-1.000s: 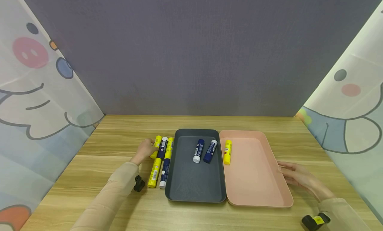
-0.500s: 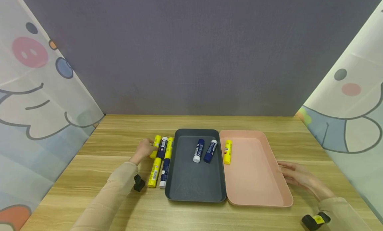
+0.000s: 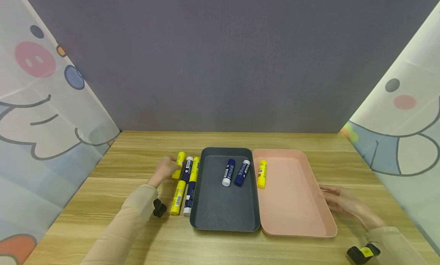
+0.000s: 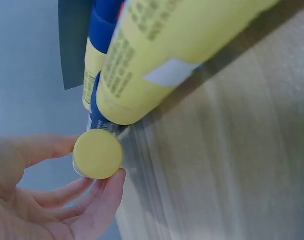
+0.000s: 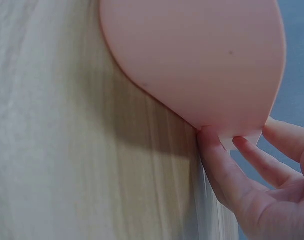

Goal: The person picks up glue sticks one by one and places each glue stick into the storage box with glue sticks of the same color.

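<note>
My left hand point(image 3: 165, 168) pinches a yellow glue stick point(image 4: 97, 154) between thumb and fingers, with its round end facing the left wrist camera. Beside it on the table lie a navy glue stick point(image 3: 186, 170) and another yellow glue stick point(image 3: 194, 169). Nearer to me are one more yellow glue stick point(image 3: 177, 198) and a white-capped navy one point(image 3: 189, 199). At the right, my right hand point(image 3: 342, 202) holds the pink tray point(image 5: 192, 60) at its outer side wall, the thumb by the rim and fingertips against the wall.
A dark grey tray point(image 3: 225, 215) stands against the pink one, with two navy glue sticks point(image 3: 228, 172) in it. One yellow glue stick point(image 3: 261, 174) lies along the pink tray's left side. A grey panel point(image 3: 220, 66) rises behind the wooden table point(image 3: 137, 150).
My left hand and the yellow glue stick have shifted slightly away from me, apart from the yellow stick in front. My right hand and both trays stay where they were.
</note>
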{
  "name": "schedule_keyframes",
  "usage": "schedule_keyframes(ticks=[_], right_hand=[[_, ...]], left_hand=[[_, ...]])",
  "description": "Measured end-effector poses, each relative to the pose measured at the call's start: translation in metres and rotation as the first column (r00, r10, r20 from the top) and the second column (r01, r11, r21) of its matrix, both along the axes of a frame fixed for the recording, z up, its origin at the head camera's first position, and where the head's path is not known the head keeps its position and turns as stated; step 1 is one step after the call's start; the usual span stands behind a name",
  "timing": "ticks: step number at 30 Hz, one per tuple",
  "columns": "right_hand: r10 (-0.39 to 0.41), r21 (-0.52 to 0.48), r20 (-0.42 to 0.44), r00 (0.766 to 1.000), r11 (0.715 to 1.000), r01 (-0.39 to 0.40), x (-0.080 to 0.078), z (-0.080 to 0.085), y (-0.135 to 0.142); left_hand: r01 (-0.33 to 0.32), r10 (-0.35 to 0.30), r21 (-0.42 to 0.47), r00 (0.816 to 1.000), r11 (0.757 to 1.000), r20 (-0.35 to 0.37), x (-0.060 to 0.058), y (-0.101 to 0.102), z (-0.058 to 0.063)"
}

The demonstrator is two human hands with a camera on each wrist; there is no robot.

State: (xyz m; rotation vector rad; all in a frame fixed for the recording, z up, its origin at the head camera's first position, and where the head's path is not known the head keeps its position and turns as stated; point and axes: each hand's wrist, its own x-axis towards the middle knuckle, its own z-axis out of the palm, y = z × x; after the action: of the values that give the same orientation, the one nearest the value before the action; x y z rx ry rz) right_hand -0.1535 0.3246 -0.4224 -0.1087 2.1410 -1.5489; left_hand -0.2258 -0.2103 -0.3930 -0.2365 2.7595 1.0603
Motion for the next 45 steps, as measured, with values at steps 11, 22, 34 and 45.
schedule_keyframes(ticks=[11, 22, 34, 45], right_hand=[[-0.018, -0.007, 0.009, 1.0, 1.0, 0.018, 0.0, 0.0, 0.0], [-0.012, 0.011, 0.0, 1.0, 1.0, 0.012, 0.0, -0.001, 0.0], [-0.005, 0.0, -0.012, 1.0, 1.0, 0.005, 0.0, -0.004, 0.002], [-0.019, 0.019, -0.005, 1.0, 1.0, 0.019, 0.0, -0.002, 0.001]], left_hand=[[0.033, -0.033, 0.002, 0.999, 0.999, -0.035, 0.002, 0.005, 0.011], [0.057, -0.057, -0.034, 0.998, 0.998, -0.014, 0.002, 0.014, 0.024], [0.083, -0.084, -0.024, 0.996, 0.996, -0.037, 0.0, 0.033, 0.035], [0.096, -0.096, 0.007, 0.994, 0.995, -0.043, -0.007, 0.054, 0.039]])
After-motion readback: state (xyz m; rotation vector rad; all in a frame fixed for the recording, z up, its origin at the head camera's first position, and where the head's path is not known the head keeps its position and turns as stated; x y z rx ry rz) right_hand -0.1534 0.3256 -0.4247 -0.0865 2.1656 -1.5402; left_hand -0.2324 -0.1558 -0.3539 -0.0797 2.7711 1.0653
